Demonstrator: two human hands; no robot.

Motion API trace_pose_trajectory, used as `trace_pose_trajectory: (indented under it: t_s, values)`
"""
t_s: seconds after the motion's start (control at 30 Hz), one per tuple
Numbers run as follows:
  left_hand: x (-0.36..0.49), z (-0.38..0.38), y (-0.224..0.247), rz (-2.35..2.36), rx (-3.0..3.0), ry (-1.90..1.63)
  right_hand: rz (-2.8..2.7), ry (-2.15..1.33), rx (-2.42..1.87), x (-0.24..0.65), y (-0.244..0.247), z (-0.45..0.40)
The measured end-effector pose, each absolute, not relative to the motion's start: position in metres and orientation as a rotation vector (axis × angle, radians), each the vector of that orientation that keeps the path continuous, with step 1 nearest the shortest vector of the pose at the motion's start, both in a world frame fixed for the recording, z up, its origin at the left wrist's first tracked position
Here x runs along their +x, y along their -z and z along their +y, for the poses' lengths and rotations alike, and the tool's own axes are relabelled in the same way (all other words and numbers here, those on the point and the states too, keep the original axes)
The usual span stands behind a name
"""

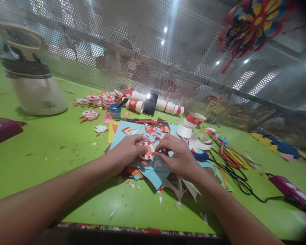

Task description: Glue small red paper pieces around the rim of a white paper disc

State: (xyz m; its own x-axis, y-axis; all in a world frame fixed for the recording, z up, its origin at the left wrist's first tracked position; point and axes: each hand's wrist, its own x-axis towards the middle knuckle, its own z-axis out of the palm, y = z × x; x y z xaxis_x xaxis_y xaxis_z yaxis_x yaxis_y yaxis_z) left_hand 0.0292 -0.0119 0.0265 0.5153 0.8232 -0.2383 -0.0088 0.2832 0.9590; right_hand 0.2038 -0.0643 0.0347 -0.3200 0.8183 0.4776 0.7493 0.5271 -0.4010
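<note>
My left hand (pixel 126 151) is closed around a round red-and-white paper disc (pixel 147 150) with a yellowish emblem in its middle. Its thumb lies over the disc's face. At the disc's right edge, the thumb and fingers of my right hand (pixel 177 154) are pinched together; whatever they hold is too small to make out. Both hands are above light blue paper sheets (pixel 153 178) strewn with red and white scraps. Behind them lies red-handled scissors or a similar tool (pixel 145 121), partly hidden. A blue-handled tool (pixel 200 156) with a black cord rests beside my right wrist.
Similar discs (pixel 108 98) are piled behind on the left, near a blue jar (pixel 115 111). A phone (pixel 150 104) leans on red-and-white paper rolls (pixel 165 106). A white spray bottle (pixel 38 88) stands far left. Orange-handled scissors (pixel 229 157) and a purple device (pixel 290 190) lie right.
</note>
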Motion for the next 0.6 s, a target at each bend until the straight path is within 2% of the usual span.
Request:
trace_pose_trajectory:
  t_s: [0.3,0.6]
  values:
    - [0.0272,-0.0108,-0.0281,0.892,1.194,-0.595,-2.064,-0.239,-1.256,0.2043,-0.0368,-0.0660]
    - [0.0293,-0.0108,-0.0262,0.846,1.264,-0.676,-1.966,-0.296,-1.387,0.2016,-0.0375,-0.0698]
